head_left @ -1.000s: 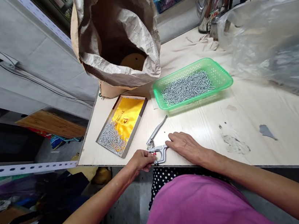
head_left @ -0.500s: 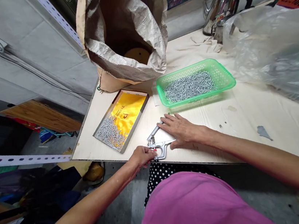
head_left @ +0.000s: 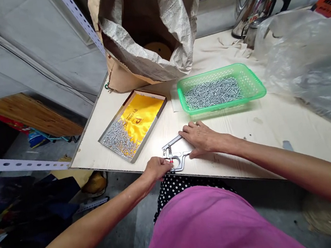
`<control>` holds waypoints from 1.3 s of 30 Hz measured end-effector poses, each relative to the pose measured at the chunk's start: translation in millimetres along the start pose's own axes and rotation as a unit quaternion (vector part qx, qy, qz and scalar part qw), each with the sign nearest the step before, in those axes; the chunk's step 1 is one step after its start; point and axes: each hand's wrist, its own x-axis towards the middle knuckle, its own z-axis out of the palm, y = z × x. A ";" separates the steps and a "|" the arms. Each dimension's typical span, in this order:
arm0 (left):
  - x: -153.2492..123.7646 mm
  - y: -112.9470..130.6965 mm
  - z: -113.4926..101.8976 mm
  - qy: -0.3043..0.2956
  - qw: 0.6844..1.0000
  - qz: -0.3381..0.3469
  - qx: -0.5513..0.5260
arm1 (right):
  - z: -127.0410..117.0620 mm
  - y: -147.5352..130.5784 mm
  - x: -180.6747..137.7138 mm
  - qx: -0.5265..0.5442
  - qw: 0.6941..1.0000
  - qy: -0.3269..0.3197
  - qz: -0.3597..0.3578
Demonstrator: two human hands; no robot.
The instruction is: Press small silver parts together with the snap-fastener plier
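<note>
Tool (head_left: 180,155): flat on table (head_left: 275,125), lower centre of the frame, at the near edge; gray, with spring (head_left: 169,150), red part (head_left: 171,162) and two handles (head_left: 172,141) spread apart.
Left hand (head_left: 157,168): narrow, pinched at lower-left end of tool, beside red part; cannot tell what, if anything, is between the fingertips.
Right hand (head_left: 200,137): wide across both handles, fingers over the upper, thumb at the lower; holding tool.
Tray (head_left: 148,132): left of centre, set askew; yellow inside, silver pins (head_left: 119,140) heaped toward lower left.
Basket (head_left: 227,104): green, right of centre; more pins spread inside.
Bag (head_left: 177,25): top centre, behind tray, mouth open.
Kettle (head_left: 259,4): upper right, shiny, black-handled.
Plastic (head_left: 311,52): clear, crumpled, at right edge of the frame.
</note>
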 end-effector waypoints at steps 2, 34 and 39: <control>-3.5 -3.5 -0.2 -0.001 1.000 0.009 0.009 | 1.5 0.0 -2.0 0.007 1.000 0.007 0.003; 28.3 54.4 24.1 0.108 0.794 0.420 0.427 | 4.4 -12.1 -39.6 0.064 0.993 -0.011 0.103; 29.3 51.0 23.7 0.155 0.801 0.424 0.393 | 6.0 -1.1 -42.6 0.060 0.992 0.057 0.096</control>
